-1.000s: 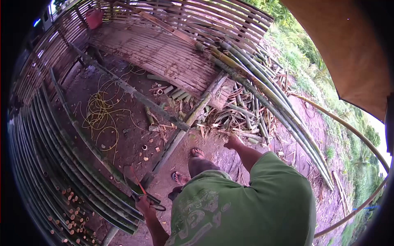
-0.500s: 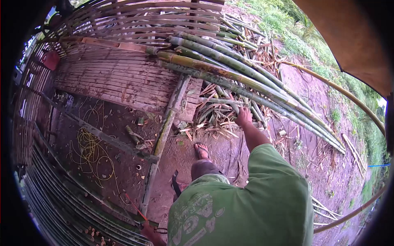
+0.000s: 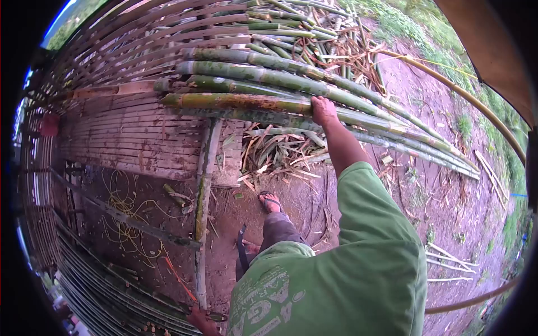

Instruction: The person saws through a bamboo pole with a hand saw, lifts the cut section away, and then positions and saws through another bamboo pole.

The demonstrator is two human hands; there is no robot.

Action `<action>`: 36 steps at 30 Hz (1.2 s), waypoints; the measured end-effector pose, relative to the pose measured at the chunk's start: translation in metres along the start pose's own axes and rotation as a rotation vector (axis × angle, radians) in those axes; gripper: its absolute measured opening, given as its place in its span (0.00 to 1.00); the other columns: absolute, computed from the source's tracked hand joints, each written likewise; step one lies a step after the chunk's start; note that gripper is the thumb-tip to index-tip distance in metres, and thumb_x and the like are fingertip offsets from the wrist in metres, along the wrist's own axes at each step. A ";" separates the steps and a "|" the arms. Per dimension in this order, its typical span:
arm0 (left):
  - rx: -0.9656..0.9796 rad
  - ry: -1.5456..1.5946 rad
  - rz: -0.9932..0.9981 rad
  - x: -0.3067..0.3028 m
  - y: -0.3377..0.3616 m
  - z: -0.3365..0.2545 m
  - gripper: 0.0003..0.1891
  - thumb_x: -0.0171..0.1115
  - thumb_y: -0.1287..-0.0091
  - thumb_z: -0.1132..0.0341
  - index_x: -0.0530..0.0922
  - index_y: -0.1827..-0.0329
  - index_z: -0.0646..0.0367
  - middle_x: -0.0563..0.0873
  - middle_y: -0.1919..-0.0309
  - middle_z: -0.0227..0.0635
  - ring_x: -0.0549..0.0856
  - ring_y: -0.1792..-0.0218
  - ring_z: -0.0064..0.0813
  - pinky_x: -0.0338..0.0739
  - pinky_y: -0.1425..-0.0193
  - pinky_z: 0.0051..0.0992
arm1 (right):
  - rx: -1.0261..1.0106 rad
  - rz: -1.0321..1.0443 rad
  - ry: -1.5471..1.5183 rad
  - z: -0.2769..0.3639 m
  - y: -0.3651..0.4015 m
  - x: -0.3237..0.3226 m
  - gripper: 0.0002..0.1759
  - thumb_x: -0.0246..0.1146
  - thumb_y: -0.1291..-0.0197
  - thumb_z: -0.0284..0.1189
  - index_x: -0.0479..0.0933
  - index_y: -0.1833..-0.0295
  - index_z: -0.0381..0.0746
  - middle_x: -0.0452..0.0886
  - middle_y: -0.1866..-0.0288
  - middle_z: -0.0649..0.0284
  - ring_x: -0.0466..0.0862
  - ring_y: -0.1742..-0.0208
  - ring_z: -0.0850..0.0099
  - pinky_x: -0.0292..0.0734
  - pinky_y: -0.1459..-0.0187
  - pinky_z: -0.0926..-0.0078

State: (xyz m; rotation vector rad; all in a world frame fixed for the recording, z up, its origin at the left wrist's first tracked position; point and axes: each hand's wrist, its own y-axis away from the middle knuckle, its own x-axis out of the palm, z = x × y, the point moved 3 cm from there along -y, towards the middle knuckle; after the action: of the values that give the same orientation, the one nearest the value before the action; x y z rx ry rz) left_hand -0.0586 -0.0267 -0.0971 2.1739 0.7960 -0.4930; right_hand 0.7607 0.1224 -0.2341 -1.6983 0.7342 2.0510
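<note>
My right hand [image 3: 324, 111] is closed over a yellow-brown bamboo pole [image 3: 241, 102], fingers wrapped across its top. This pole lies in a bundle of long green bamboo poles [image 3: 269, 77], which slopes from the slatted platform down to the ground on the right. Low on the left, my left hand [image 3: 202, 320] grips a tool with a thin red-orange strip [image 3: 179, 280] and a dark looped part [image 3: 217, 317]; its exact kind I cannot tell. An upright-looking bamboo beam [image 3: 204, 207] runs between my two hands.
A slatted bamboo platform [image 3: 134, 131] stands at the upper left. Tangled yellow cord [image 3: 126, 213] lies on the dirt below it. Bamboo scraps [image 3: 274, 151] are heaped under the poles. Stacked dark poles [image 3: 101, 285] fill the lower left. A curved pole [image 3: 465, 101] arches at right.
My right hand has moved up from beside the scrap heap onto the yellow-brown bamboo pole and closed on it. The view has shifted; my left hand still holds the tool.
</note>
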 end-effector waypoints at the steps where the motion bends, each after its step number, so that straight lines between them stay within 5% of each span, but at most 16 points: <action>1: 0.005 -0.038 0.010 0.003 -0.007 -0.003 0.05 0.60 0.45 0.71 0.72 0.71 0.57 0.73 0.80 0.31 0.71 0.87 0.23 0.67 0.88 0.25 | 0.002 -0.029 -0.019 -0.003 -0.001 0.003 0.15 0.64 0.52 0.23 0.74 0.56 0.42 0.79 0.53 0.54 0.80 0.47 0.54 0.76 0.47 0.57; 5: 0.015 -0.175 0.029 0.024 -0.025 -0.011 0.06 0.61 0.45 0.69 0.73 0.73 0.59 0.75 0.78 0.33 0.74 0.84 0.23 0.67 0.86 0.26 | -0.020 0.138 -0.034 0.002 0.019 -0.016 0.10 0.64 0.54 0.24 0.78 0.62 0.41 0.82 0.57 0.53 0.83 0.54 0.51 0.79 0.53 0.57; 7: 0.014 -0.233 0.043 0.031 -0.031 -0.013 0.07 0.61 0.44 0.67 0.73 0.74 0.59 0.76 0.77 0.34 0.74 0.83 0.23 0.66 0.85 0.27 | -0.114 0.056 -0.073 0.000 0.049 -0.020 0.12 0.67 0.58 0.27 0.78 0.63 0.42 0.82 0.63 0.55 0.83 0.58 0.52 0.80 0.57 0.59; 12: 0.039 -0.492 0.073 0.046 -0.038 -0.026 0.11 0.63 0.43 0.63 0.74 0.76 0.60 0.77 0.74 0.35 0.76 0.79 0.22 0.64 0.83 0.28 | -0.227 0.324 -0.081 0.015 0.171 -0.022 0.13 0.65 0.59 0.29 0.76 0.63 0.40 0.80 0.63 0.53 0.82 0.58 0.53 0.79 0.57 0.57; 17: 0.163 -0.084 0.030 0.064 -0.027 -0.037 0.05 0.60 0.43 0.69 0.72 0.71 0.56 0.71 0.83 0.28 0.70 0.87 0.21 0.62 0.86 0.26 | -0.183 0.470 0.009 0.046 0.276 0.001 0.15 0.65 0.55 0.31 0.76 0.58 0.43 0.79 0.58 0.56 0.79 0.48 0.57 0.76 0.50 0.58; 21: 0.146 -0.058 0.014 0.067 -0.028 -0.043 0.08 0.61 0.48 0.73 0.68 0.75 0.56 0.69 0.84 0.26 0.69 0.88 0.21 0.63 0.86 0.26 | -0.187 0.575 0.069 0.055 0.314 0.018 0.13 0.63 0.54 0.32 0.77 0.60 0.43 0.79 0.56 0.58 0.78 0.48 0.57 0.74 0.47 0.58; 22: 0.149 -0.033 0.026 0.063 -0.035 -0.035 0.08 0.61 0.48 0.73 0.68 0.76 0.56 0.69 0.84 0.26 0.69 0.88 0.20 0.63 0.86 0.26 | -0.244 0.509 0.060 0.067 0.319 0.007 0.10 0.62 0.56 0.29 0.76 0.64 0.41 0.80 0.62 0.54 0.80 0.55 0.54 0.76 0.53 0.56; 27: 0.093 0.091 0.055 0.046 -0.051 -0.012 0.11 0.62 0.48 0.72 0.65 0.77 0.54 0.69 0.84 0.25 0.69 0.87 0.19 0.62 0.85 0.25 | -0.318 0.696 0.187 0.108 0.307 0.013 0.21 0.67 0.63 0.36 0.78 0.58 0.43 0.80 0.58 0.55 0.80 0.50 0.56 0.76 0.48 0.60; 31: 0.076 0.001 0.026 0.031 -0.078 0.049 0.09 0.63 0.51 0.71 0.69 0.76 0.60 0.71 0.85 0.28 0.70 0.84 0.21 0.66 0.79 0.29 | -0.388 0.659 0.229 0.229 0.259 0.008 0.26 0.70 0.68 0.40 0.78 0.58 0.42 0.81 0.61 0.55 0.82 0.56 0.57 0.77 0.53 0.62; 33: 0.139 -0.032 -0.059 0.018 -0.064 0.042 0.09 0.64 0.51 0.69 0.72 0.75 0.63 0.71 0.86 0.30 0.70 0.83 0.23 0.67 0.77 0.31 | -0.510 0.603 0.142 0.355 0.208 0.036 0.33 0.75 0.75 0.46 0.78 0.61 0.35 0.82 0.64 0.50 0.83 0.60 0.54 0.79 0.56 0.60; 36: 0.127 0.017 -0.060 0.009 -0.053 0.046 0.08 0.63 0.51 0.69 0.74 0.75 0.63 0.72 0.86 0.31 0.70 0.83 0.25 0.67 0.77 0.32 | -0.781 0.488 0.061 0.555 0.156 0.055 0.35 0.77 0.68 0.41 0.76 0.53 0.34 0.83 0.58 0.49 0.85 0.57 0.59 0.80 0.56 0.59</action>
State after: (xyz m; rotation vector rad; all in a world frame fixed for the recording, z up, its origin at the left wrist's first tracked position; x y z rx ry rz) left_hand -0.0921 -0.0304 -0.1594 2.2791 0.8615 -0.5701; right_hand 0.2233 0.3341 -0.1891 -2.1314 0.3980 2.9019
